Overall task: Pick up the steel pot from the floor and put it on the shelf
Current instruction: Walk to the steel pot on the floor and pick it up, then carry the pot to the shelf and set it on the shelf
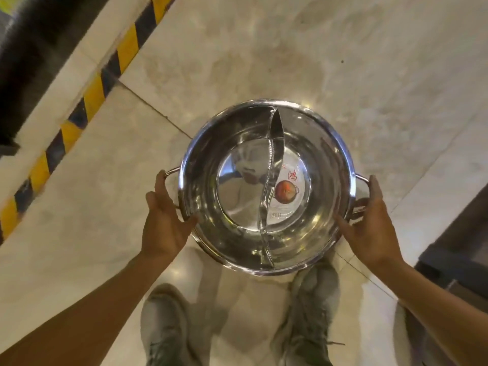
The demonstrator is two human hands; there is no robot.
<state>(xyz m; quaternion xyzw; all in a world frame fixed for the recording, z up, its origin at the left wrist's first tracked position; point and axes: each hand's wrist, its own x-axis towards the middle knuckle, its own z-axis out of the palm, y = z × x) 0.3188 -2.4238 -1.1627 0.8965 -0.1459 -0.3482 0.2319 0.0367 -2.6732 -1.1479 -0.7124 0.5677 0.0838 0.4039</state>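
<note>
The steel pot (237, 143) is wide, round and shiny, with a wavy divider (272, 175) down its middle and a red sticker (286, 191) on the bottom of the right half. It hangs level above the tiled floor and covers the tip of one shoe. My left hand (163, 220) grips the left loop handle, thumb on the rim. My right hand (369, 225) grips the right loop handle in the same way. No shelf is in view.
My two grey shoes (163, 326) (309, 313) stand on the pale marble floor (264, 48) below the pot. A step edge with yellow-black hazard stripes (92, 93) runs diagonally at the left. A dark piece of furniture (459, 247) is at the right edge.
</note>
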